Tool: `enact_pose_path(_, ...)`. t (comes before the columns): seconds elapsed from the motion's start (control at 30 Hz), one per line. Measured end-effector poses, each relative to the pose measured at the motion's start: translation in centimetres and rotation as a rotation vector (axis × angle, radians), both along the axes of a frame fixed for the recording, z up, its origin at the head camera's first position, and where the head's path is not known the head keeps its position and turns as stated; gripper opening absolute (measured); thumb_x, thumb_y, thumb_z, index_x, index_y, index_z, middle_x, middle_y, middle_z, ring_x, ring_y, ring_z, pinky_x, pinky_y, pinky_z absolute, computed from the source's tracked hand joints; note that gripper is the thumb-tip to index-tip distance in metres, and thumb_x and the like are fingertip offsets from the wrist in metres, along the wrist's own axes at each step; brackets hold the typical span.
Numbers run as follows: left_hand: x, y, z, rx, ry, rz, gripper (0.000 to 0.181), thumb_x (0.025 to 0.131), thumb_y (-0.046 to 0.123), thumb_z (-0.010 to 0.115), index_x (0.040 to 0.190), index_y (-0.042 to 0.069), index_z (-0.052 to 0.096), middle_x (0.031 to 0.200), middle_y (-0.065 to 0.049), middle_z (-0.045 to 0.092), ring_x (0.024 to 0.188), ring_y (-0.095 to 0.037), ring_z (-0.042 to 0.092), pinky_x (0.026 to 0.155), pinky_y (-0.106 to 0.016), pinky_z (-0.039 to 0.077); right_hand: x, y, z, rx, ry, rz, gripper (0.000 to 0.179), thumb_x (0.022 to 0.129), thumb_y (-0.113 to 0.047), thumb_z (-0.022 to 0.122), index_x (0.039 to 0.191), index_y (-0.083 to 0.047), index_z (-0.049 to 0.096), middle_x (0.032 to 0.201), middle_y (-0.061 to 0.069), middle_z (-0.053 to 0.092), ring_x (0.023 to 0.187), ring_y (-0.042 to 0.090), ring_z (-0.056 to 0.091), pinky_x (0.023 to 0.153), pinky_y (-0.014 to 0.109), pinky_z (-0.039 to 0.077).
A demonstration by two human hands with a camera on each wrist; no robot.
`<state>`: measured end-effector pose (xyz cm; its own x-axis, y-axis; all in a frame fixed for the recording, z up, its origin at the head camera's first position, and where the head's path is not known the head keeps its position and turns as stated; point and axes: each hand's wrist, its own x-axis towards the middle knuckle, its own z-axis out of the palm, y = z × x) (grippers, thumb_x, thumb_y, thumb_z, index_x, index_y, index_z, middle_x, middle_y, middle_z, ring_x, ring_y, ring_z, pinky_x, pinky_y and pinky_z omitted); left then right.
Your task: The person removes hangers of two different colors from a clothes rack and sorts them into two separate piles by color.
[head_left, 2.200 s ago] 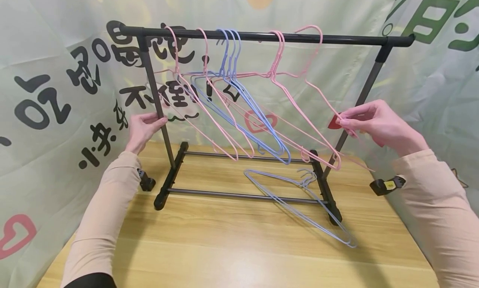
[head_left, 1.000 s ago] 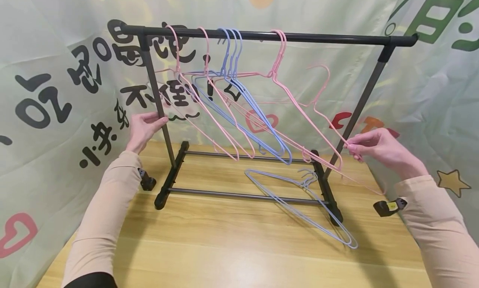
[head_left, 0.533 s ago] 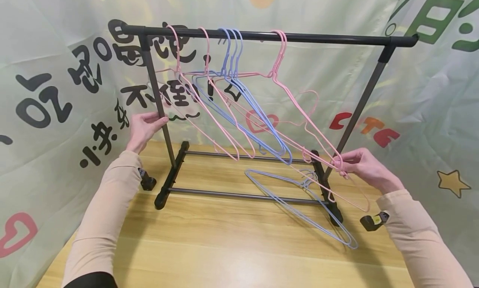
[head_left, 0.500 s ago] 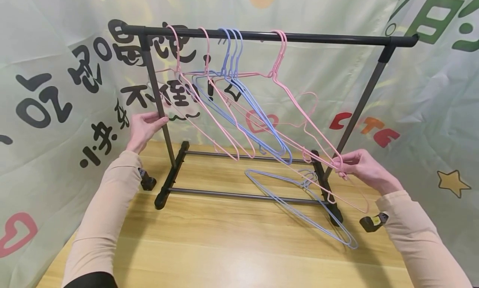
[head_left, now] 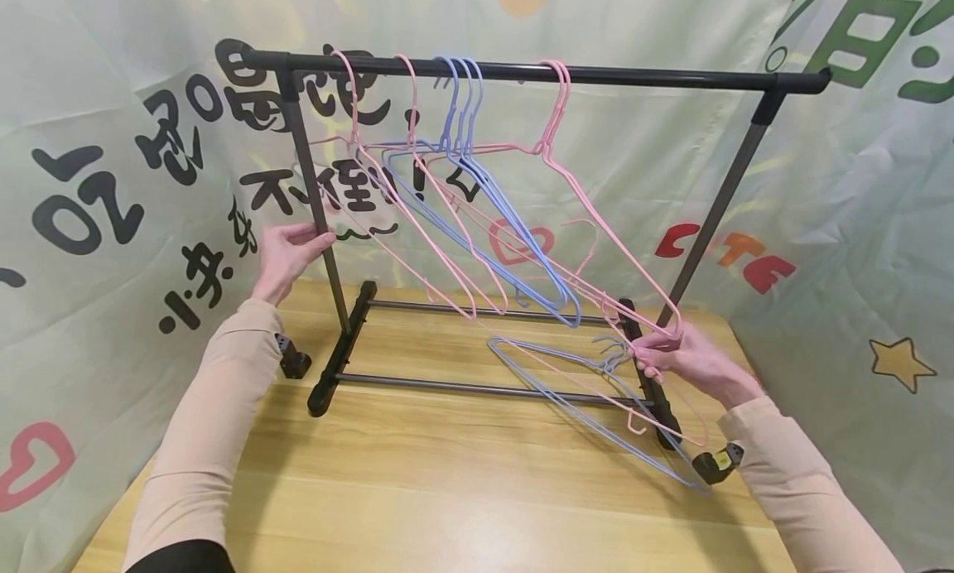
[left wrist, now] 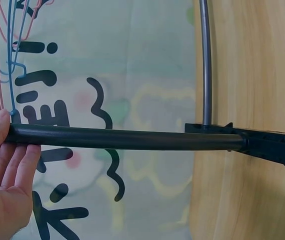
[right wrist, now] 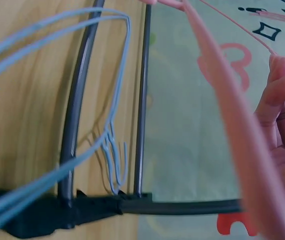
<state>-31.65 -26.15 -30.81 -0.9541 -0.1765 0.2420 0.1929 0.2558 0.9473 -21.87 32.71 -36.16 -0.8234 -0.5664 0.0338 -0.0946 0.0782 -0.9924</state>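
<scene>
My left hand (head_left: 280,262) pinches the left upright (head_left: 301,155) of a black clothes rack, thumb on one side and fingers on the other, as the left wrist view also shows. My right hand (head_left: 693,364) pinches a pink clothes hanger (head_left: 594,246) by its sloping arm, low beside the right upright. This hanger is off the rail, tilted, its hook pointing up behind the hanging ones. In the right wrist view a pink hanger arm (right wrist: 227,110) runs blurred across the front. Above, a pair of pink hangers (head_left: 555,109) hangs on the rail (head_left: 671,78).
Several blue hangers (head_left: 468,109) and two single pink ones hang further left. Blue hangers (head_left: 585,421) lie across the rack's base bar (head_left: 447,384) and the wooden table (head_left: 417,490). A printed curtain (head_left: 134,225) surrounds the table.
My right hand has lifted the pink hanger off the rail, then lowered it and brought it left, over the lying blue hangers. The left hand stays on the upright.
</scene>
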Motion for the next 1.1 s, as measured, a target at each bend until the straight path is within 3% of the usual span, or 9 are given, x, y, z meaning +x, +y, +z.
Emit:
enact_pose_path(0.27,0.0,-0.1,0.0,-0.053,-0.02,0.026,0.049,0.09,0.017,0.077,0.131,-0.005,0.062,0.097,0.013,0.076,0.075,0.014,0.064,0.077,-0.003,0.054,-0.2,-2.0,-1.3,0.085,0.013,0.055,0.031,0.101,0.003,0.052,0.101,-0.016,0.076,0.076,-0.01,0.069,0.065,0.0,0.061,0.056,0.015,0.052)
enact_pose_path(0.5,-0.1,-0.1,-0.1,-0.011,-0.021,0.01,0.05,0.09,0.014,0.077,0.132,-0.006,0.061,0.082,0.025,0.071,0.075,0.013,0.065,0.076,-0.003,0.054,-0.8,-4.2,-3.2,0.012,0.007,0.1,0.031,0.098,0.008,0.054,0.098,-0.013,0.077,0.078,-0.006,0.07,0.066,0.001,0.062,0.057,0.014,0.054)
enact_pose_path(0.77,0.1,0.0,0.1,-0.031,-0.027,0.018,0.05,0.09,0.016,0.077,0.132,-0.004,0.062,0.099,0.012,0.076,0.075,0.012,0.065,0.078,-0.004,0.055,-1.1,-6.8,-4.7,-0.016,-0.032,0.135,0.029,0.097,0.008,0.054,0.098,-0.01,0.076,0.076,-0.003,0.07,0.064,0.001,0.061,0.053,0.012,0.052)
enact_pose_path(0.97,0.2,0.0,0.0,-0.009,-0.026,0.01,0.049,0.09,0.014,0.076,0.132,-0.006,0.061,0.084,0.024,0.071,0.075,0.012,0.066,0.077,-0.004,0.055,-1.0,-9.0,-5.3,-0.009,-0.104,0.132,0.02,0.099,0.001,0.057,0.096,-0.007,0.075,0.073,-0.004,0.069,0.061,0.001,0.06,0.051,0.012,0.05)
enact_pose_path(1.1,0.2,0.0,0.1,-0.002,-0.023,0.007,0.05,0.09,0.015,0.076,0.132,-0.006,0.061,0.081,0.025,0.07,0.076,0.012,0.066,0.078,-0.004,0.055,-1.2,-10.7,-5.8,0.021,-0.145,0.099,0.015,0.098,0.0,0.059,0.103,0.009,0.07,0.073,-0.003,0.068,0.061,0.002,0.06,0.053,0.012,0.051)
